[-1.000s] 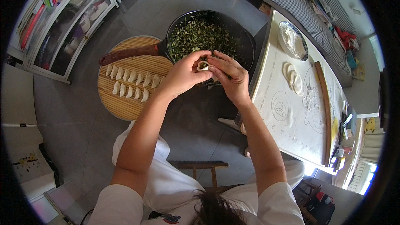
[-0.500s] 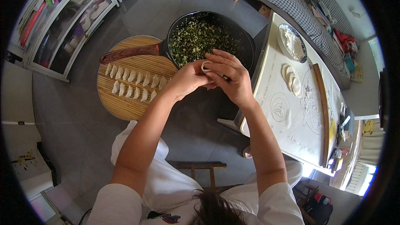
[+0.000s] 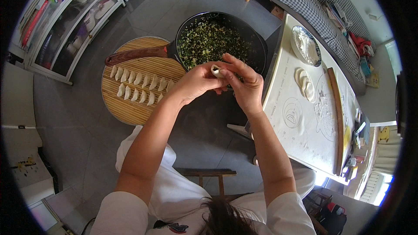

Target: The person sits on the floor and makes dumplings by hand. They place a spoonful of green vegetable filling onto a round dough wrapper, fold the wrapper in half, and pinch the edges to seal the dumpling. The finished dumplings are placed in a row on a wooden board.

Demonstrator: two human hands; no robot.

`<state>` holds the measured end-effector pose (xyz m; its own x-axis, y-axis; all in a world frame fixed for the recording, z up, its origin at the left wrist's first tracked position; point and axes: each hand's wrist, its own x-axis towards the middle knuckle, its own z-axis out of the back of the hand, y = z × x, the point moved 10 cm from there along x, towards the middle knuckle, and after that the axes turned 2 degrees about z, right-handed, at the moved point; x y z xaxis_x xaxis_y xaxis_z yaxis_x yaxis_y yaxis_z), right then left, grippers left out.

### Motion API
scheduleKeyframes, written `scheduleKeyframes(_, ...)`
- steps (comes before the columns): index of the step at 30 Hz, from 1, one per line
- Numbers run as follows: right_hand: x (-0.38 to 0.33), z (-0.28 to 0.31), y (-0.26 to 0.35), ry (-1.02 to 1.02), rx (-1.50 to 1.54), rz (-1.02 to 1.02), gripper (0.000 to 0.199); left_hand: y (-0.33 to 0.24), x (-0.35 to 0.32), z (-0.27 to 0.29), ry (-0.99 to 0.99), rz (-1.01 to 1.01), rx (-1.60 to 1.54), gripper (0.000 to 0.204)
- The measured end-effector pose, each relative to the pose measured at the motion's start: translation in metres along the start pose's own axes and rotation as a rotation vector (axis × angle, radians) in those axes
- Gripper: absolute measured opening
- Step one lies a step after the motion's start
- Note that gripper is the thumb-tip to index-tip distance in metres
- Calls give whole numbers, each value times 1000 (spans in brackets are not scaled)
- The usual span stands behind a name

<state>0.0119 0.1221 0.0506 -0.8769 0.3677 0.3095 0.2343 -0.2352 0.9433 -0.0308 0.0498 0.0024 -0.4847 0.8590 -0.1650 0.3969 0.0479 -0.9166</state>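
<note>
Pale dough is pinched between both hands above the near rim of the dark pan of green filling (image 3: pixel 217 39): a half-formed dumpling (image 3: pixel 216 70) is gripped by the fingers of the left hand (image 3: pixel 198 82) and the right hand (image 3: pixel 246 85), which meet around it. For a sound seal, the edge would best be pressed evenly from one end to the other, with filling kept clear of the seam. Finished dumplings (image 3: pixel 139 87) are laid in rows on the round bamboo tray (image 3: pixel 126 109), and stacked wrappers (image 3: pixel 305 85) wait on the floured mat (image 3: pixel 305 122).
</note>
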Motion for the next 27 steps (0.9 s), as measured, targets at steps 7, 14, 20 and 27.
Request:
scheduleKeyframes(7,6,-8,29,103,-270,246,33,-2,-2,-1,18,-56,113,18)
scheduleKeyframes(14,3,-7,24,135,-180,208,16,-2,-2,-4,25,-35,167,18)
scheduleKeyframes(20,1,-6,29,99,-173,133,17,-3,-7,-6,42,-56,243,16)
scheduleKeyframes(27,-2,-14,45,155,-206,294,12,-3,-10,-7,40,-44,342,14)
